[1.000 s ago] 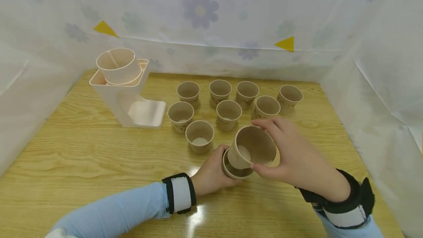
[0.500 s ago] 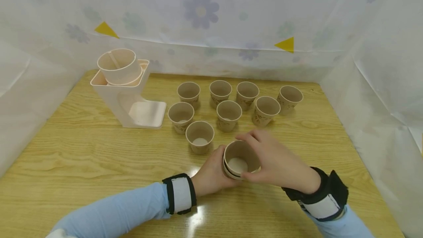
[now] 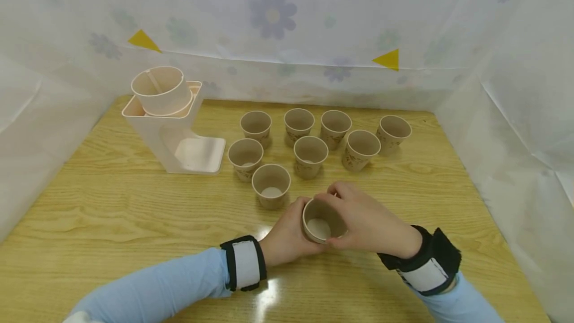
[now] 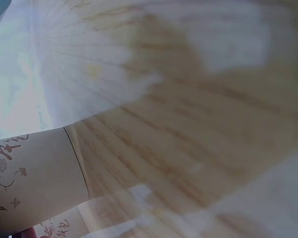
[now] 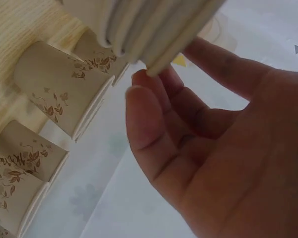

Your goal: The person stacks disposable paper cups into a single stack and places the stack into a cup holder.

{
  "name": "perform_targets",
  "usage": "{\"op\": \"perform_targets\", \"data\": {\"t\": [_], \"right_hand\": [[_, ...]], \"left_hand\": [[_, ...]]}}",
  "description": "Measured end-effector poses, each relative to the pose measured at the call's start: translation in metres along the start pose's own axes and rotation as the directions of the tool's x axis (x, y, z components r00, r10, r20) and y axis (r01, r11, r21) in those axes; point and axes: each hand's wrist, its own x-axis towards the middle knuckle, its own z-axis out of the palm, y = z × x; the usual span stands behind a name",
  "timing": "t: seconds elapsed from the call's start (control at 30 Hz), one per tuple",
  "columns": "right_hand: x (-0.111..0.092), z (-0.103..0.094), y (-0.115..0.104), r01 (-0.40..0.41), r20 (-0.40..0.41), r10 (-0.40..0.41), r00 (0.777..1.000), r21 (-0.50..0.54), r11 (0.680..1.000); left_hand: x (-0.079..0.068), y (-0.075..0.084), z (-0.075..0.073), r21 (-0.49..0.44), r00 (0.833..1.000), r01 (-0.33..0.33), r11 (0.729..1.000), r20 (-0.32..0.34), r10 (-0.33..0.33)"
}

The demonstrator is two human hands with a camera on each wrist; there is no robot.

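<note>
Cup stack [image 3: 319,231]: between your hands, just right of the left hand and just left of the right; its axis stands roughly upright, mouth up.
Left hand [image 3: 289,233]: holding, curled round the stack's left side.
Right hand [image 3: 369,221]: narrow, fingers bent at the stack's rim with the thumb on the near side; how firmly they press cannot be told.
Nearest loose cup [image 3: 271,191]: upright on the desk [image 3: 157,223], ahead and slightly left of your left hand, which is the nearer one.
Key relation: your right hand meets the mouth from the right, against your left hand's hold; alignment there appears to matter most.
Right wrist view: several nested rims [image 5: 124,44] by your fingertips; the head view shows one open mouth instead.
Left wrist view: a printed cup wall [image 4: 35,183]; whether it belongs to the stack, you cannot tell.
</note>
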Motion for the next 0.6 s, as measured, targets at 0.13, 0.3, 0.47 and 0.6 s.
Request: {"op": "perform_targets", "data": {"t": [0.13,0.3,0.47,0.6], "right_hand": [[0.001,0.003,0.003,-0.012,0.017,0.012,1.0,0.0,1.0],[0.005,-0.004,0.015,-0.114,-0.011,0.115,0.993,0.052,0.992],[0.02,-0.013,0.049,-0.323,-0.224,0.343,0.912,0.12,0.939],[0.03,-0.007,0.082,-0.466,-0.293,0.487,0.823,0.143,0.873]], "left_hand": [[0.0,0.0,0.0,-0.003,1.0,-0.003,1.0,0.002,0.003],[0.001,0.001,-0.001,-0.018,1.0,0.024,1.0,0.009,-0.024],[0.001,0.003,-0.001,-0.022,0.999,0.05,0.998,0.015,-0.05],[0.0,0.003,-0.001,-0.023,0.998,0.058,0.998,0.013,-0.057]]}}
